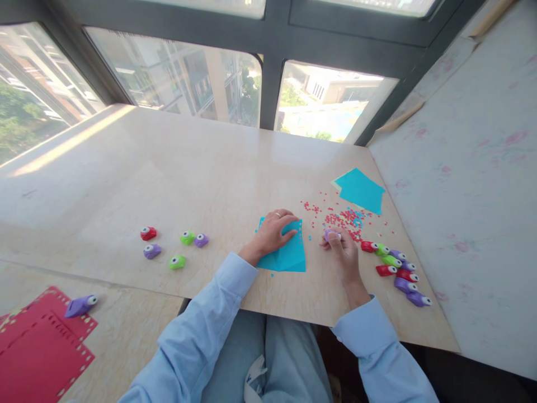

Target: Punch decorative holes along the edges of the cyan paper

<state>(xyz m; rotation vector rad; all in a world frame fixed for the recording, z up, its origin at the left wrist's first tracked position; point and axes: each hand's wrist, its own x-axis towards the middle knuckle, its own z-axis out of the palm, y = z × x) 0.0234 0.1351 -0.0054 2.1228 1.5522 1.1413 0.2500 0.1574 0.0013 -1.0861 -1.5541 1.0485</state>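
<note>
Purple paper punch (330, 233) is pinched in the right hand (342, 253) just right of a turquoise sheet (285, 250), which is pressed flat under the left hand (272, 230).

The left hand is laid open, palm down, nothing clenched; the right fingers are closed around the small rounded plastic punch, held just above the table (168, 173). The sheet is thin and matte, with a folded or layered lower part. Judged risks: the smooth, glossy tabletop may let the paper slide if palm pressure is eased; the loose red confetti (339, 217) beside the punch could be scattered by a sleeve; the row of glossy punches (398, 271) near the right wrist could be knocked.
</note>
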